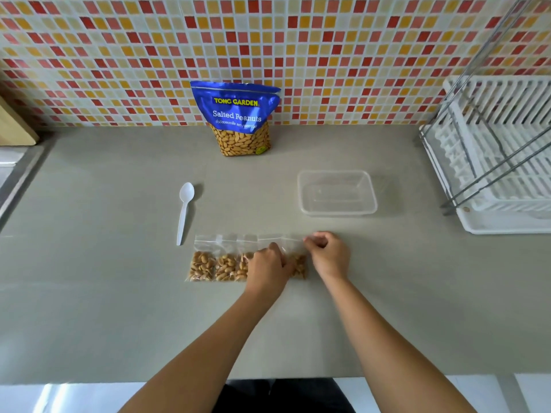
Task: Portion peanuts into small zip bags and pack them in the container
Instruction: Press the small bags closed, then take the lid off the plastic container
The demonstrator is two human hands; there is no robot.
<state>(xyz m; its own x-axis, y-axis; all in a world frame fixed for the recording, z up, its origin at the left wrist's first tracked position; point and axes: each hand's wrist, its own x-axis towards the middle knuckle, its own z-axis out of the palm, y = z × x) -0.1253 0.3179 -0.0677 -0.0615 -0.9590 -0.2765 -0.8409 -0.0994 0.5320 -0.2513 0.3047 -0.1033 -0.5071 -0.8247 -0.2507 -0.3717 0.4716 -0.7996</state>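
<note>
Several small clear zip bags [217,265] with peanuts lie in a row on the grey counter. My left hand [266,268] rests on the rightmost bag [299,265], fingers pressing its lower part. My right hand [327,254] pinches that bag's top zip strip at its right end. A blue Salted Peanuts pouch [238,120] stands upright at the tiled wall. The clear plastic container [337,193] sits beyond my right hand with nothing in it. A white plastic spoon [185,211] lies to the left of the bags.
A white dish rack [495,153] with a metal frame fills the right side of the counter. A wooden board [15,126] leans at the far left. The counter's front edge [119,380] runs below my forearms.
</note>
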